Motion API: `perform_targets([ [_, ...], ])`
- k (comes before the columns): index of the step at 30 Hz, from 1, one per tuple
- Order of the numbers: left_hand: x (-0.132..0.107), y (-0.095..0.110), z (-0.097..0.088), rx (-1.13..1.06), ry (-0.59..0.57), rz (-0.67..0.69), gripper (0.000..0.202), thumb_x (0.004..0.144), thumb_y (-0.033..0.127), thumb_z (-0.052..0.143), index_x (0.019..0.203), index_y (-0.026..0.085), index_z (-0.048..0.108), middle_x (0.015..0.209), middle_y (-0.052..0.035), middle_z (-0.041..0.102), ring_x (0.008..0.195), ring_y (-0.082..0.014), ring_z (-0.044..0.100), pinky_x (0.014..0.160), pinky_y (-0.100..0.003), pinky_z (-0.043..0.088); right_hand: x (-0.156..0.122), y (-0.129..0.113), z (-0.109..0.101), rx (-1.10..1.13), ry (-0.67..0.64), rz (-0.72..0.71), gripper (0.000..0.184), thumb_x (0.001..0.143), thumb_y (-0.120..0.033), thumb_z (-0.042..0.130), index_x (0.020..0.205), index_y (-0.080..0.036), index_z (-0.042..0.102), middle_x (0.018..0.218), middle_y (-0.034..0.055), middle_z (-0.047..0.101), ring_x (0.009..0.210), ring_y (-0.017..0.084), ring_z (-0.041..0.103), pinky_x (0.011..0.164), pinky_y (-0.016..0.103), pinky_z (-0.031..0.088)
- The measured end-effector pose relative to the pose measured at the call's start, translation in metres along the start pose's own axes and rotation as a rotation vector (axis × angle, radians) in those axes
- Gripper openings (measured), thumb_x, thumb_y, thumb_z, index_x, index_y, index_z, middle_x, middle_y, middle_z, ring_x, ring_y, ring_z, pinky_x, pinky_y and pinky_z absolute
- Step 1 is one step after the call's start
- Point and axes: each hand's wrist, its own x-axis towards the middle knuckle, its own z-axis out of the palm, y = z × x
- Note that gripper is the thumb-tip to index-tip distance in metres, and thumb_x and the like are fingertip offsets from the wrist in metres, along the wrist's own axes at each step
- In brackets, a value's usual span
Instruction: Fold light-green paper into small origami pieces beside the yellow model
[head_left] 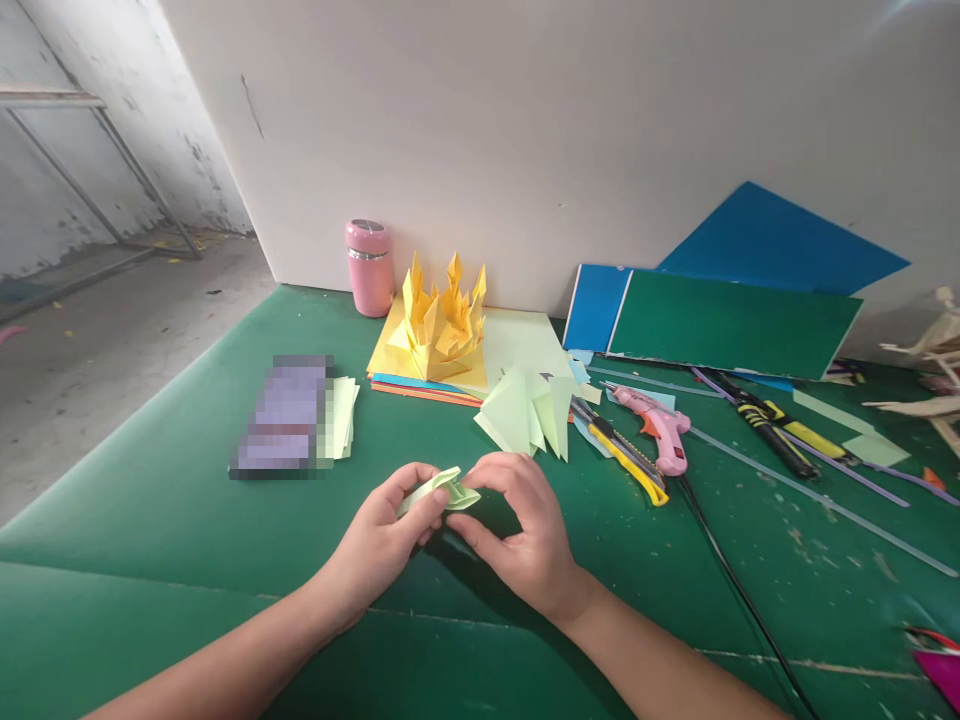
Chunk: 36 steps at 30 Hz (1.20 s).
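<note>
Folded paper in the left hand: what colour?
Pale green; the folded paper shows in the head view.

The left forearm (262, 640) slants in from the lower left of the frame to the left hand (379, 540), just below centre, its thumb and bent fingers pinched together. From the lower right, the right forearm (652, 640) leads to the right hand (529, 535), fingers curled, thumb and forefinger parted.
</note>
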Motion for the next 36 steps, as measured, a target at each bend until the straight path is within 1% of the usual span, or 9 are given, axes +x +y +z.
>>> perform_targets([
  [4, 0.0, 0.0, 0.0, 0.055, 0.022, 0.019, 0.032, 0.074, 0.05, 0.061, 0.083, 0.019, 0.055, 0.058, 0.0068, 0.042, 0.056, -0.0111, 0.037, 0.054, -0.023, 0.033, 0.0, -0.002, -0.002, -0.111, -0.004, -0.017, 0.011, 0.085, -0.031, 0.063, 0.093, -0.024, 0.063, 0.092, 0.0045, 0.059, 0.086, 0.02, 0.056, 0.078, 0.035, 0.047],
  [10, -0.001, 0.004, 0.0, 0.099, 0.068, 0.079, 0.028, 0.071, 0.044, 0.066, 0.082, 0.019, 0.06, 0.073, 0.0009, 0.057, 0.066, -0.0143, 0.047, 0.062, -0.024, 0.037, 0.0, -0.004, -0.006, -0.108, -0.019, -0.053, 0.027, 0.088, -0.045, 0.053, 0.093, -0.024, 0.069, 0.098, 0.0067, 0.055, 0.091, 0.022, 0.052, 0.082, 0.04, 0.045],
  [15, -0.001, 0.001, -0.003, 0.066, 0.012, 0.036, 0.032, 0.072, 0.049, 0.066, 0.081, 0.019, 0.059, 0.064, 0.0043, 0.048, 0.058, -0.0108, 0.038, 0.055, -0.022, 0.031, 0.001, -0.003, -0.011, -0.151, -0.036, -0.133, 0.028, 0.093, -0.034, 0.044, 0.095, -0.029, 0.071, 0.101, 0.0058, 0.054, 0.095, 0.022, 0.049, 0.085, 0.042, 0.042],
  [20, 0.001, -0.003, -0.005, -0.015, -0.016, -0.012, 0.038, 0.073, 0.055, 0.064, 0.082, 0.018, 0.057, 0.06, 0.0062, 0.041, 0.057, -0.0101, 0.033, 0.053, -0.021, 0.028, 0.002, -0.004, -0.012, -0.298, -0.017, -0.33, 0.031, 0.095, -0.036, 0.039, 0.097, -0.028, 0.069, 0.099, 0.0061, 0.057, 0.09, 0.022, 0.05, 0.084, 0.042, 0.038],
  [23, 0.001, -0.003, -0.004, -0.029, -0.023, -0.002, 0.038, 0.074, 0.055, 0.063, 0.078, 0.018, 0.057, 0.059, 0.0063, 0.041, 0.057, -0.0097, 0.033, 0.053, -0.021, 0.029, 0.001, -0.005, -0.01, -0.288, -0.039, -0.363, 0.03, 0.096, -0.036, 0.037, 0.1, -0.026, 0.065, 0.098, 0.0064, 0.057, 0.089, 0.021, 0.052, 0.084, 0.042, 0.038],
  [27, 0.002, -0.002, -0.004, -0.022, -0.011, 0.015, 0.038, 0.074, 0.054, 0.063, 0.073, 0.018, 0.054, 0.058, 0.0061, 0.041, 0.055, -0.0093, 0.034, 0.053, -0.022, 0.03, -0.002, 0.0, -0.007, -0.044, -0.051, -0.237, 0.023, 0.092, -0.04, 0.047, 0.108, -0.025, 0.051, 0.101, 0.0062, 0.055, 0.093, 0.021, 0.054, 0.082, 0.04, 0.044],
  [30, 0.002, -0.002, -0.004, -0.013, -0.01, -0.003, 0.037, 0.073, 0.054, 0.063, 0.074, 0.018, 0.055, 0.057, 0.0061, 0.041, 0.053, -0.0095, 0.033, 0.051, -0.022, 0.029, -0.002, 0.006, -0.003, 0.139, -0.085, -0.026, 0.039, 0.083, -0.049, 0.06, 0.108, -0.024, 0.045, 0.098, 0.0059, 0.055, 0.087, 0.02, 0.056, 0.075, 0.036, 0.05],
  [33, 0.001, -0.002, -0.004, 0.008, -0.022, -0.011, 0.035, 0.073, 0.052, 0.064, 0.077, 0.018, 0.056, 0.055, 0.0069, 0.041, 0.053, -0.0093, 0.033, 0.05, -0.021, 0.028, 0.0, 0.008, 0.001, 0.136, -0.174, 0.07, 0.026, 0.082, -0.04, 0.065, 0.093, -0.024, 0.049, 0.086, 0.0023, 0.057, 0.076, 0.017, 0.056, 0.068, 0.031, 0.049],
  [36, 0.001, 0.0, -0.004, 0.046, -0.037, 0.017, 0.032, 0.072, 0.048, 0.066, 0.077, 0.018, 0.056, 0.054, 0.0073, 0.041, 0.053, -0.009, 0.032, 0.05, -0.021, 0.029, 0.002, 0.008, 0.001, 0.099, -0.202, 0.056, 0.011, 0.085, -0.027, 0.061, 0.083, -0.023, 0.051, 0.078, 0.0009, 0.059, 0.074, 0.016, 0.055, 0.065, 0.029, 0.047],
])
